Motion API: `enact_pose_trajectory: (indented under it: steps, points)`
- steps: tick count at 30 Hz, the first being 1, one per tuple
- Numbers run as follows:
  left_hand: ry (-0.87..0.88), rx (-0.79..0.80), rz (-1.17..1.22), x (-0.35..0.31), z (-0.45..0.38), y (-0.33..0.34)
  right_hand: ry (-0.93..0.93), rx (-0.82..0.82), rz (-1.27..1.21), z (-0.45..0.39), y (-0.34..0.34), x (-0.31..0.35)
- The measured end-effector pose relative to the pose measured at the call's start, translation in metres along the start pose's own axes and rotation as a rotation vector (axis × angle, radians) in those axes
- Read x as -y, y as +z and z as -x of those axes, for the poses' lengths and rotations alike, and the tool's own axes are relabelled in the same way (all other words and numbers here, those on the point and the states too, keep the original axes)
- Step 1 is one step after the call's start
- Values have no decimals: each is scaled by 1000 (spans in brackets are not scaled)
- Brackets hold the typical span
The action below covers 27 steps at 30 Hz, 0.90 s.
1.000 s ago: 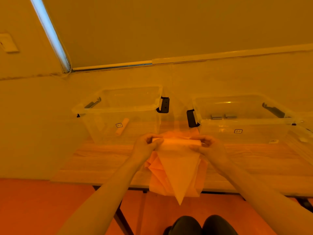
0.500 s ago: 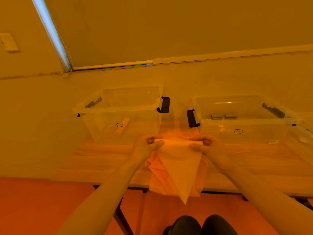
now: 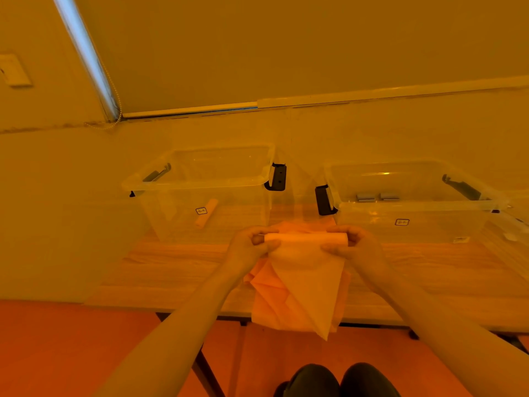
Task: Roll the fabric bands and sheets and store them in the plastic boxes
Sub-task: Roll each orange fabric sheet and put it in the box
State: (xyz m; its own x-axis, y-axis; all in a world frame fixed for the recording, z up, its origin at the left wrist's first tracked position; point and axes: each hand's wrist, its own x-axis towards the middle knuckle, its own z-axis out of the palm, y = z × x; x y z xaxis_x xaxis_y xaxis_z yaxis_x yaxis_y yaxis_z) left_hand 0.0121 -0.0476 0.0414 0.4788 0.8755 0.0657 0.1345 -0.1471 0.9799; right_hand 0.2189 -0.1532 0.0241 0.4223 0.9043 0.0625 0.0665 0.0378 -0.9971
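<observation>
We hold a pale sheet [image 3: 306, 270] up over the near part of the table [image 3: 177, 270], its top edge already wound into a short roll [image 3: 305, 238] that runs level between our hands. Our left hand [image 3: 252, 246] pinches the roll's left end, fingers curled over the top and thumb underneath; our right hand [image 3: 353, 245] grips the right end the same way, thumb pressed on the sheet just below the roll. The unrolled part hangs down from the roll and narrows to a point past the table's front edge. Beneath it an orange pile [image 3: 274, 299] of fabric lies on the table and drapes over that same edge. Behind our hands stand two clear boxes, both open at the top. The left box [image 3: 229, 224] holds one small rolled band [image 3: 206, 212], lying tilted on its floor near the front wall. The right box [image 3: 415, 227] holds two small grey rolls [image 3: 377, 196] side by side toward its back. Each box has dark latches at its ends, and the two boxes stand apart with a gap of table between them. Below the table we see our dark knees [image 3: 337, 379] and an orange floor [image 3: 57, 345].
</observation>
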Motion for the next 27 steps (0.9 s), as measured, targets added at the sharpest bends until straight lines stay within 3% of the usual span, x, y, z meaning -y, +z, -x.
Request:
enact_pose_trajectory:
  steps: [8, 27]
  points:
    - [83, 1, -130, -1, 1, 2, 0, -19, 12, 1, 0, -2]
    - [72, -42, -85, -1, 0, 2, 32, -6, -16, 5, -2, 4]
